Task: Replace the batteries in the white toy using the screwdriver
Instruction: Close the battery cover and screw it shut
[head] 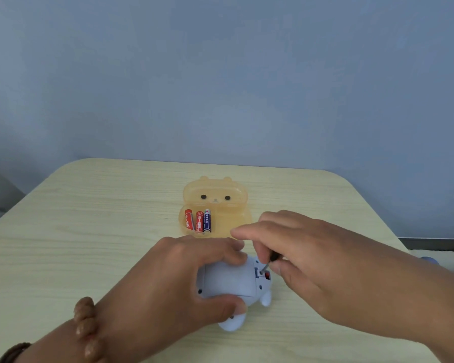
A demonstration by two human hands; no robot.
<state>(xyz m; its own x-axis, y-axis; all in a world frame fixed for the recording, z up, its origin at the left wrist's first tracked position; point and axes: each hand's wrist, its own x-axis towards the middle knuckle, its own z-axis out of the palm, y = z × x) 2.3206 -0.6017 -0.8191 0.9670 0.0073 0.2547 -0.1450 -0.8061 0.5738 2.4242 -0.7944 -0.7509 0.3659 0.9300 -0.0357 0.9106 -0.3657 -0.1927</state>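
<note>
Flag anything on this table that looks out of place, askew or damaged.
Nothing stands out. The white plastic toy lies underside up, gripped by the left hand, while the right hand holds the thin dark-handled screwdriver tip down on it. The open orange bear-shaped case holds three batteries side by side.

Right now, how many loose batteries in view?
3. All lie side by side in the left half of the open orange bear-shaped case: left red battery, middle red battery, blue battery on the right. Any inside the white toy would be hidden.
</note>
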